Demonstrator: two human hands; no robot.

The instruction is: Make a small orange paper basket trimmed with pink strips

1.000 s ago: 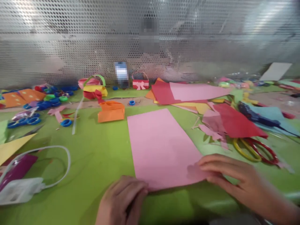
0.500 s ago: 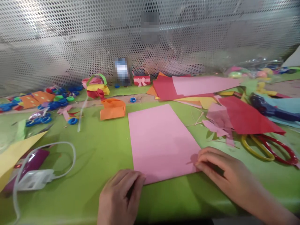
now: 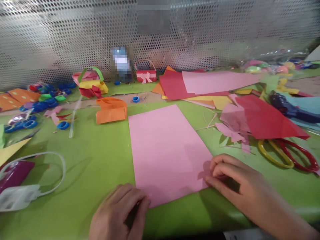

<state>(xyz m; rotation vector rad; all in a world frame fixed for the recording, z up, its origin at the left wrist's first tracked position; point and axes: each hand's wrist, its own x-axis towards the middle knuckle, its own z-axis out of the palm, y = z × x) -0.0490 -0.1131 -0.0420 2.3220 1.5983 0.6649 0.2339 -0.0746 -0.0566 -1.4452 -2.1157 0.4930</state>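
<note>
A sheet of pink paper [image 3: 167, 153] lies flat on the green table [image 3: 105, 166], in front of me. At its near left corner, my left hand [image 3: 120, 210] pinches the paper between thumb and fingers. My right hand [image 3: 232, 183] grips the near right corner the same way, its shadow falling on the sheet. An orange folded paper piece [image 3: 111, 115] sits just beyond the sheet's far left corner. To the right of my right hand lie scissors with yellow and red handles [image 3: 297, 160], their blades hidden under red paper [image 3: 270, 116].
Behind stands a perforated metal panel [image 3: 87, 33]. A small red paper basket [image 3: 146, 76] and a yellow one with a green handle [image 3: 93, 86] are before it. A glue gun [image 3: 292, 108] lies right. At left are a white charger [image 3: 20, 196] and blue tape rings [image 3: 63, 125].
The view has shifted slightly, so most things sit further left. Both hands stay at the pink sheet's near corners, and the sheet still lies flat.
</note>
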